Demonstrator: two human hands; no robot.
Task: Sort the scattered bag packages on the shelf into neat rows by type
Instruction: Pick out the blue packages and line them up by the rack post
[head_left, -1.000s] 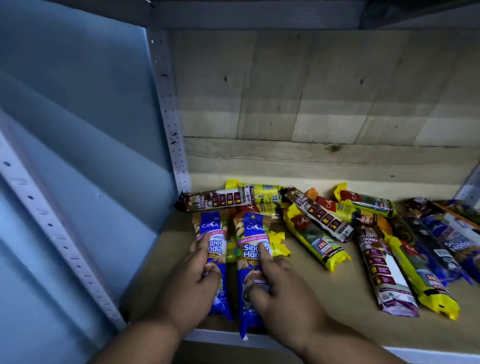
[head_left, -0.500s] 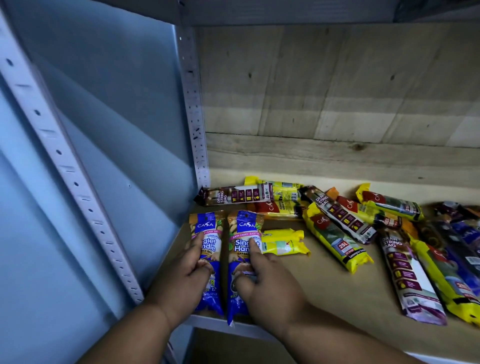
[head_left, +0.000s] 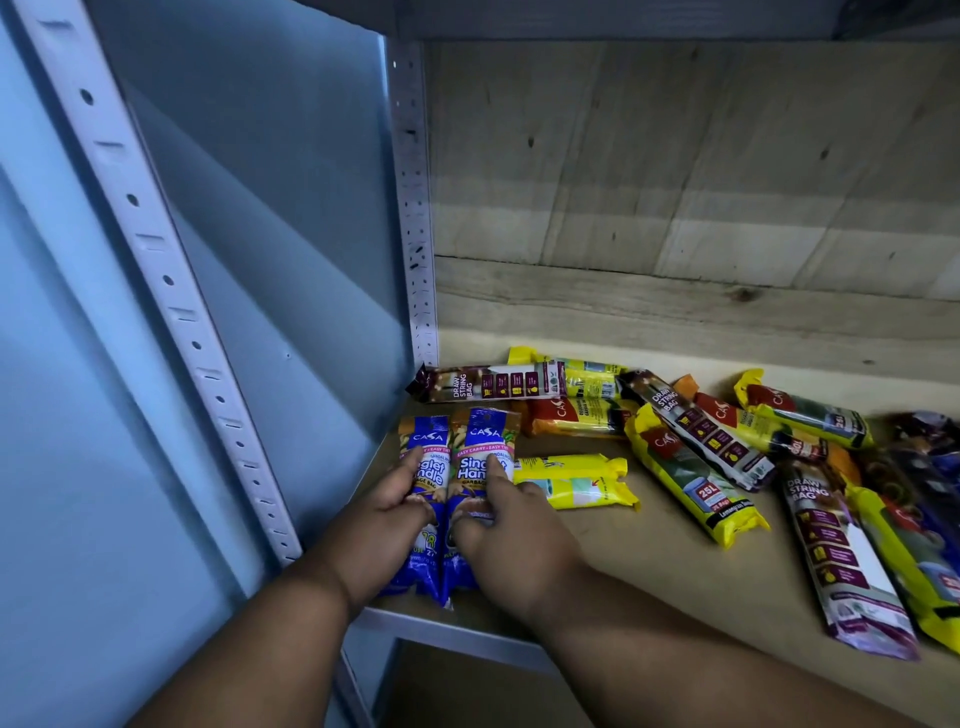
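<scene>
Both hands hold the blue packs.
Left hand (head_left: 387, 506) and right hand (head_left: 511, 535) stay curled on two packs (head_left: 480, 457), now touching side by side.

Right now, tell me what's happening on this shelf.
A person is lining up two blue single-handle bag packs side by side at the shelf's front left corner. The left hand rests on the left pack, the right hand on the right pack. Yellow and draw-string packs lie scattered behind and to the right.
</scene>
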